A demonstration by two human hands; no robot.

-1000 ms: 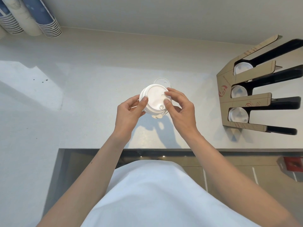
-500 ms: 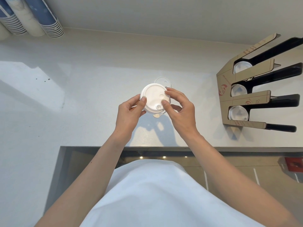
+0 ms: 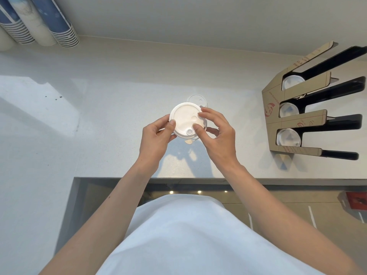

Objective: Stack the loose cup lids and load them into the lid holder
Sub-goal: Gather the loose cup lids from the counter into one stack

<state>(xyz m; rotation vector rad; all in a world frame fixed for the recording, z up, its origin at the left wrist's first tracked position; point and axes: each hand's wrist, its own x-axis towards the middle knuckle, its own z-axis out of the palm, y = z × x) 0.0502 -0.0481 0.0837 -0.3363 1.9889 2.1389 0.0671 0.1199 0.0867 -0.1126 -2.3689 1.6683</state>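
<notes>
A stack of white cup lids (image 3: 185, 120) is held above the white counter (image 3: 99, 120) between both hands. My left hand (image 3: 156, 135) grips its left edge, thumb on top. My right hand (image 3: 215, 135) grips the right edge, with thumb and forefinger on the top lid. Just behind the stack a clear lid (image 3: 196, 99) lies flat on the counter. At the right stands the cardboard lid holder (image 3: 272, 116) with three slots, each showing lids (image 3: 289, 137) at its bottom.
Stacks of blue and white paper cups (image 3: 59, 28) lie at the back left corner. The counter's front edge (image 3: 178, 178) runs below my wrists, with floor beyond. A red object (image 3: 355, 200) sits low at the right.
The lid stack has stayed between both hands with small shifts; my right fingers have adjusted on the top lid. The view has moved slightly.
</notes>
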